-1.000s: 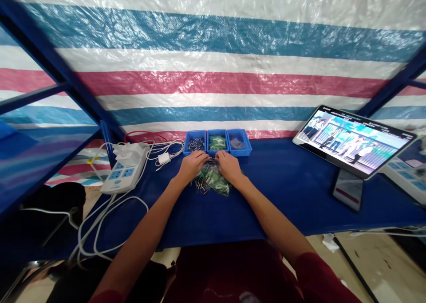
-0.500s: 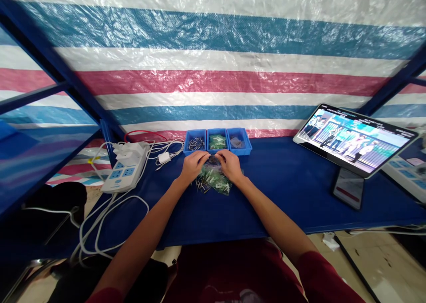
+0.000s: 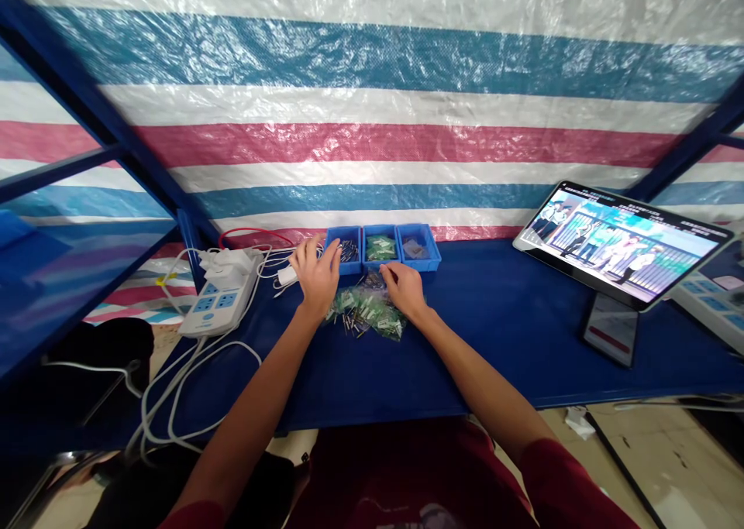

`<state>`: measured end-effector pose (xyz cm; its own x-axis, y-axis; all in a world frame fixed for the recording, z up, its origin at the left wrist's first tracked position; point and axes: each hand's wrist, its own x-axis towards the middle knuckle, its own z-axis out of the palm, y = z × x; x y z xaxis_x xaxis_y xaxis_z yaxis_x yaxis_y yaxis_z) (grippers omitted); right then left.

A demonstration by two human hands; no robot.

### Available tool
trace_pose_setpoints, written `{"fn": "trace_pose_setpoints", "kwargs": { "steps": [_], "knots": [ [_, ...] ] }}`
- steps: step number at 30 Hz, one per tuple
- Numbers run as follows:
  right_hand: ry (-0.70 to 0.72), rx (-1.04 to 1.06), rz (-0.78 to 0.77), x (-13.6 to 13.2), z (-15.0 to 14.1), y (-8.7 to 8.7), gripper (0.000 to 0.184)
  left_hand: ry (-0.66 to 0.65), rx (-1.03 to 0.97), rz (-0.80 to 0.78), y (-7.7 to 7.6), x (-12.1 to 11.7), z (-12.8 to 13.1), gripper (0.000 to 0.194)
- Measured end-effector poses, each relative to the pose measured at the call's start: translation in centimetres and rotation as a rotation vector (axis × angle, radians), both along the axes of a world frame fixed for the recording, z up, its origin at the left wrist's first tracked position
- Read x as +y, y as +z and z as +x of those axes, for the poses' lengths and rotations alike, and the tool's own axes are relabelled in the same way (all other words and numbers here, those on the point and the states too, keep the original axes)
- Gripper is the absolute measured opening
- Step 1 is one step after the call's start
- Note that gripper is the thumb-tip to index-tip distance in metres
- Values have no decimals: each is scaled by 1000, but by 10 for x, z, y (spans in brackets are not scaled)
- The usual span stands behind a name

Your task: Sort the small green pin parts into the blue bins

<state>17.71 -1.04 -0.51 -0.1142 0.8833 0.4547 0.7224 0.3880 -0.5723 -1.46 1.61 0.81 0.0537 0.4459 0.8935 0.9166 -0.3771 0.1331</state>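
My left hand [image 3: 317,279] is raised at the left blue bin [image 3: 332,267], fingers apart, with no object visible in it. Thin metal pin-like pieces [image 3: 349,251] lie in that bin. My right hand [image 3: 405,290] is closed, thumb and fingers pinching the edge of a small clear plastic bag [image 3: 375,279] with dark bits inside. Below the bag, a pile of small green packets [image 3: 366,308] spreads on the blue table [image 3: 372,382]. Several loose metal pins [image 3: 353,326] lie at the pile's front edge.
The middle bin [image 3: 380,247] holds green packets, the right bin [image 3: 416,247] clear bags. Left of them are a power strip [image 3: 216,306], white cables and a white charger [image 3: 287,276]. A tablet [image 3: 621,242] and a phone [image 3: 610,328] are at the right.
My left hand has let go of the bag's top, moved left and up to the left bin, and spread its fingers. The right hand stays at the bag.
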Motion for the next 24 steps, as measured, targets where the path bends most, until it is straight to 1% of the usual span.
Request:
{"fn": "trace_pose_setpoints", "kwargs": {
  "steps": [1,3,5,7,9,10,12,14,21,24],
  "knots": [
    [-13,-30,-17,0,0,0,37,7,36,-35,0,2,-1,29],
    [-49,-102,-64,0,0,1,30,-57,105,-114,-2,4,-2,31],
    [-77,-180,-116,1,1,1,22,-204,167,-190,-4,3,-1,29],
    [-74,-251,-167,1,3,2,20,-373,222,-256,-6,0,1,28],
    [-44,-311,-202,2,4,2,24,-484,258,-299,-8,-2,3,28],
    [-26,-341,-213,2,4,2,27,-508,266,-307,-9,-3,3,28],
    [4,-397,-228,2,5,1,31,-506,269,-308,-10,-4,3,27],
    [21,-435,-240,2,4,-1,31,-487,264,-313,-10,-4,3,27],
    [23,-452,-277,6,-6,-10,16,-493,242,-340,-14,-4,5,28],
    [22,-419,-246,7,-9,-11,10,-512,230,-330,-16,-4,6,27]
  ]
}}
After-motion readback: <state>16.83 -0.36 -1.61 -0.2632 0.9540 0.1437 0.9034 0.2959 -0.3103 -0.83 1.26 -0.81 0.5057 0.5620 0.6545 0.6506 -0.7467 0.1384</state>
